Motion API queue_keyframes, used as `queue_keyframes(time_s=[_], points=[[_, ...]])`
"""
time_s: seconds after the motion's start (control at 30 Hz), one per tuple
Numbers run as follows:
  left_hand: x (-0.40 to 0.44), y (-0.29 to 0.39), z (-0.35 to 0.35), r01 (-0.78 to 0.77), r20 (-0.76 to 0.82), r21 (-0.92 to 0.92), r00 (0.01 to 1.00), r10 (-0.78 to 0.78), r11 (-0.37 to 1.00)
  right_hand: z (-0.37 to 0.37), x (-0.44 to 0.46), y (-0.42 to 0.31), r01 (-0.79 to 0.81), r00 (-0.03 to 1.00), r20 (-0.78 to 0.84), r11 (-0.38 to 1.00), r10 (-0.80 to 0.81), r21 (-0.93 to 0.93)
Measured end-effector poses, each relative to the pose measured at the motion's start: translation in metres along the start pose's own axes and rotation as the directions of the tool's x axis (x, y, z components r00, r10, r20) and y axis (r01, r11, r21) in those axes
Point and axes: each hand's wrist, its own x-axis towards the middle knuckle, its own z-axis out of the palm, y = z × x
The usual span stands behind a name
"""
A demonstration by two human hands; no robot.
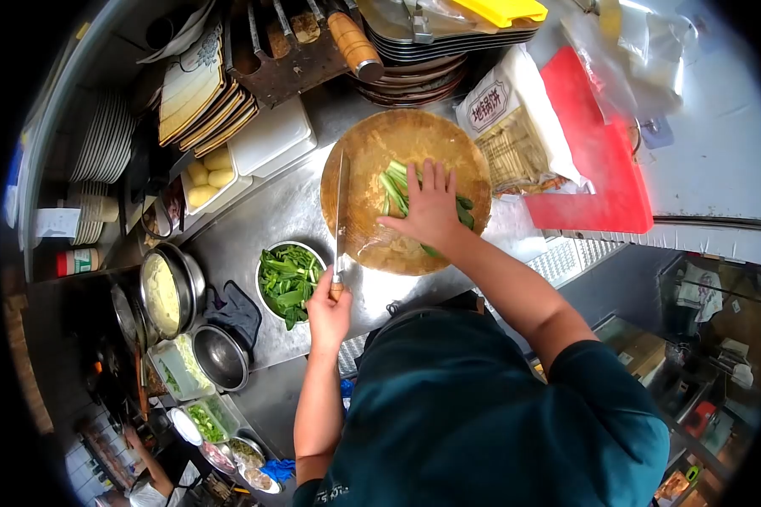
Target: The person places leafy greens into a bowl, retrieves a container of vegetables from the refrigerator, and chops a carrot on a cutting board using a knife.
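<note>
My left hand (328,311) is wrapped round the wooden handle of a long knife (342,207), whose blade points away from me over the left part of a round wooden chopping board (372,139). With fingers spread, my right hand (431,207) lies over some leafy greens (395,182) on the board. Pale green stalks show left of its fingers, and dark leaves stick out at its right side; the part under the palm is hidden. To the left of the knife handle stands a bowl of cut green leaves (289,279).
Metal bowls (220,357) and tubs of chopped food (211,418) stand at the lower left. Potatoes (211,176) sit in a white container. Beyond the board are stacked plates and a packet (516,118), with a red board (600,160) beside it. Another person's arm (148,460) shows lower left.
</note>
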Motion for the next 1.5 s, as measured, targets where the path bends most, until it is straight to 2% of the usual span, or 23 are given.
queue_keyframes(time_s=[0.07,0.17,0.2,0.3,0.37,0.47,0.57,0.7,0.8,0.9,1.0,1.03,1.1,1.13,1.17,1.27,1.3,1.4,1.47,1.5], points=[[-0.004,0.004,0.001,0.034,0.025,-0.012,0.999,-0.033,0.999,0.007,0.005,-0.009,-0.077,0.994,0.069,0.997,0.079,-0.031],[-0.005,0.011,-0.004,0.052,0.051,0.028,0.997,-0.054,0.998,0.024,0.008,-0.007,-0.016,0.999,0.029,1.0,0.016,-0.025],[-0.004,0.013,-0.006,0.053,0.055,0.05,0.997,-0.056,0.997,0.029,0.01,-0.003,0.06,0.998,0.031,0.998,-0.061,0.02],[0.004,0.02,-0.013,-0.18,0.086,0.426,0.984,0.159,0.886,0.028,0.012,0.022,0.297,0.953,0.029,0.947,-0.303,0.125],[0.013,0.024,-0.007,-0.197,0.069,0.48,0.98,0.188,0.855,0.016,0.015,0.033,0.46,0.882,0.024,0.871,-0.47,0.17],[0.007,0.035,-0.002,-0.274,0.095,0.582,0.958,0.271,0.766,0.004,0.008,0.031,0.478,0.878,-0.127,0.843,-0.461,0.245],[-0.001,0.038,0.0,-0.385,0.17,0.674,0.911,0.375,0.631,0.004,-0.001,0.035,0.377,0.926,-0.139,0.889,-0.352,0.259],[-0.003,0.067,0.002,-0.455,0.281,0.689,0.885,0.37,0.565,0.012,-0.006,0.042,0.406,0.914,-0.143,0.862,-0.38,0.303],[0.02,0.048,0.018,-0.438,0.336,0.754,0.897,0.286,0.489,0.015,-0.006,0.043,0.413,0.911,-0.158,0.85,-0.382,0.327],[0.031,0.046,0.014,-0.415,0.347,0.709,0.909,0.23,0.571,0.012,0.0,0.042,0.423,0.906,-0.145,0.849,-0.397,0.318],[0.043,0.056,-0.01,-0.275,0.301,0.421,0.941,0.153,0.864,0.006,-0.001,0.041,0.443,0.896,-0.173,0.839,-0.408,0.316],[0.045,0.052,-0.019,-0.255,0.296,0.368,0.944,0.147,0.894,0.004,-0.003,0.041,0.445,0.895,-0.181,0.843,-0.407,0.304],[0.038,0.053,-0.029,-0.103,0.23,0.364,0.973,0.018,0.926,0.004,-0.002,0.044,0.439,0.897,-0.191,0.851,-0.398,0.288],[0.032,0.051,-0.034,-0.023,0.199,0.358,0.979,-0.052,0.934,0.008,-0.002,0.046,0.433,0.9,-0.188,0.855,-0.393,0.286],[0.032,0.027,-0.038,-0.172,0.155,0.293,0.979,0.131,0.941,0.013,-0.002,0.047,0.427,0.903,-0.184,0.858,-0.389,0.286],[0.021,0.014,-0.033,-0.113,-0.06,0.498,0.985,0.164,0.86,0.025,0.001,0.05,0.453,0.891,-0.186,0.831,-0.414,0.323],[0.021,0.002,-0.029,-0.171,-0.086,0.65,0.952,0.294,0.741,0.028,0.004,0.048,0.469,0.883,-0.173,0.811,-0.436,0.351],[0.005,0.024,-0.018,-0.152,-0.05,0.743,0.958,0.281,0.652,0.031,0.018,0.031,0.481,0.873,-0.135,0.78,-0.468,0.4],[-0.011,0.047,-0.009,-0.244,0.032,0.704,0.949,0.314,0.667,0.026,0.018,0.02,0.438,0.894,-0.102,0.804,-0.436,0.401],[-0.016,0.05,-0.006,-0.296,0.076,0.679,0.938,0.337,0.672,0.018,0.016,0.018,0.417,0.908,-0.107,0.848,-0.405,0.328]])
